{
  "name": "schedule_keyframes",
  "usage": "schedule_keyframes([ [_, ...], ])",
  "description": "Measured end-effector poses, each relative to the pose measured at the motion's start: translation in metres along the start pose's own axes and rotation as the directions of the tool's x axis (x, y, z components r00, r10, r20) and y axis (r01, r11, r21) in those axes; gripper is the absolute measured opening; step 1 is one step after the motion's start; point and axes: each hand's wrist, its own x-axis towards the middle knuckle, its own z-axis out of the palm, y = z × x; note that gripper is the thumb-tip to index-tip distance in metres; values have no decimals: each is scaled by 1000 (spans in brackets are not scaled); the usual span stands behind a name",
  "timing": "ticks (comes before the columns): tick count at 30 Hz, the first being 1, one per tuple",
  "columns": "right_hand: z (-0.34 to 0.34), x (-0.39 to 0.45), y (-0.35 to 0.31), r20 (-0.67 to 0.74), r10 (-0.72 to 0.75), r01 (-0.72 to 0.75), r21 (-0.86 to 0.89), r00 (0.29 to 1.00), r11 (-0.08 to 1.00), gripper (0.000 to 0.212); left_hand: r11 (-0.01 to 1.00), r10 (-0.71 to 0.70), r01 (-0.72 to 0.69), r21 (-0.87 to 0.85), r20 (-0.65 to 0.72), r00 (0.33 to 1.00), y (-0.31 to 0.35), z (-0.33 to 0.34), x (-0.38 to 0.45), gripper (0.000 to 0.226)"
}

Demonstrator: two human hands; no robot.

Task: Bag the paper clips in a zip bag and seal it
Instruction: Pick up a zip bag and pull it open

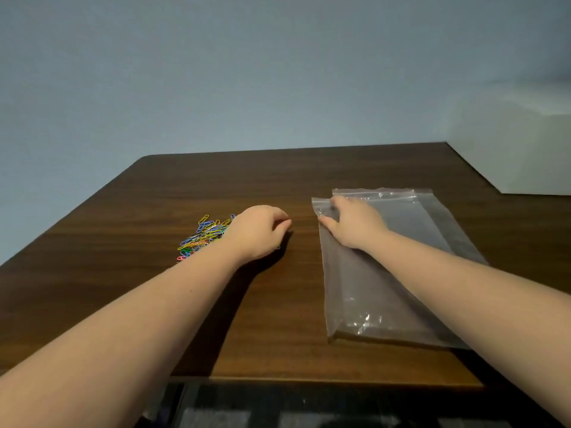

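A heap of coloured paper clips (202,234) lies on the dark wooden table (154,288), left of centre. My left hand (258,231) hovers just right of the heap with its fingers curled; what it holds, if anything, is hidden. Two clear zip bags are stacked at the right, the upper one (364,291) shifted toward me, the lower one (438,208) showing behind it. My right hand (352,222) presses flat on the top bag's far left corner, near its zip end, fingers spread over the plastic.
The table's front edge (309,379) runs close to me, with dark floor below it. A plain blue-grey wall (278,72) stands behind the table. A pale surface (525,149) adjoins the table's far right corner.
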Motion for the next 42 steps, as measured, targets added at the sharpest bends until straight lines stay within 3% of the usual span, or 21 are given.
schedule_keyframes([
  [3,-5,-11,0,-55,9,-5,87,998,996,52,996,-42,38,-75,-55,998,9,10,-21,31],
  [5,-12,-17,-2,-67,13,-8,74,998,997,38,990,-90,80,-120,-83,992,13,8,-33,30],
  [8,-18,-20,-9,-92,-2,8,61,996,998,37,989,-102,88,-116,-119,988,13,0,-45,29],
  [13,-30,-21,-14,-225,-105,126,81,969,989,36,982,-142,122,-148,-140,980,5,-10,-39,30],
  [17,-41,-25,-24,-255,-218,254,119,942,960,36,931,-253,195,-309,-160,954,5,-16,-30,35],
  [19,-43,-30,-30,-265,-301,348,150,916,926,35,834,-372,253,-491,-159,915,8,-24,-21,45],
  [20,-42,-33,-32,-272,-344,396,166,899,903,35,723,-448,288,-628,-109,888,11,-29,-17,50],
  [22,-40,-40,-36,-291,-442,503,180,848,845,33,365,-532,331,-870,97,841,16,-41,-13,54],
  [23,-39,-44,-37,-305,-501,563,166,810,809,32,219,-514,351,-911,198,835,17,-47,-13,50],
  [25,-39,-55,-41,-329,-608,670,118,722,733,32,140,-394,421,-896,339,854,15,-56,-17,39],
  [28,-44,-75,-44,-381,-682,753,56,624,656,39,203,-276,501,-841,441,854,18,-65,-30,24],
  [30,-47,-86,-45,-408,-712,777,-11,572,630,40,222,-305,465,-857,392,868,19,-69,-40,22],
  [31,-49,-92,-45,-396,-709,769,-13,583,639,40,217,-315,441,-871,365,876,21,-71,-47,20],
  [34,-61,-113,-52,-349,-506,595,226,788,771,41,242,-344,383,-892,290,893,28,-82,-73,18],
  [36,-73,-127,-60,-273,-310,406,458,911,791,51,393,-361,344,-853,201,911,32,-89,-91,17],
  [39,-86,-148,-73,-69,-150,157,664,986,731,57,525,-318,244,-815,78,945,40,-99,-116,33],
  [42,-90,-174,-87,94,-156,20,797,983,604,52,681,-201,215,-700,104,974,50,-108,-143,33],
])
